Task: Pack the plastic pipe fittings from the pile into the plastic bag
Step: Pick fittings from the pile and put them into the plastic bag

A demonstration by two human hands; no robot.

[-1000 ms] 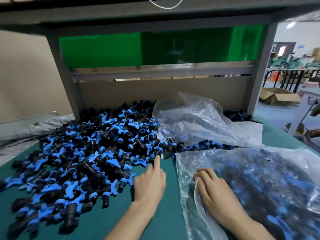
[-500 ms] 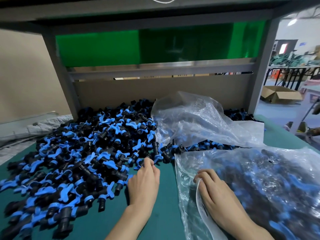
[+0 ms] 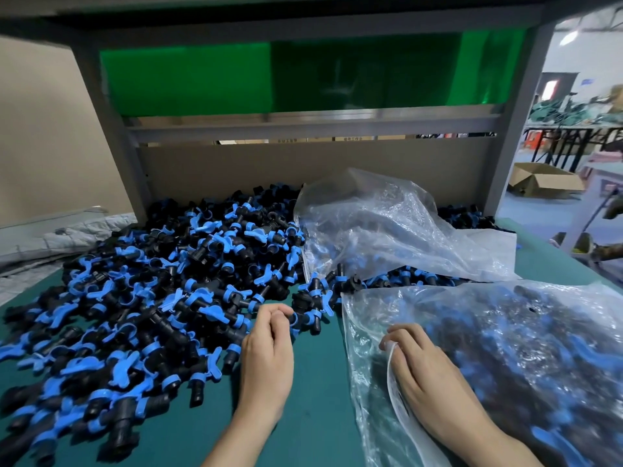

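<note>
Two hands are lying on the green worktop. The left hand is curling its fingers at the edge of the pile of fittings; whether it is pinching one cannot be told. The right hand is gripping the mouth of the bag, which is holding many fittings.
</note>
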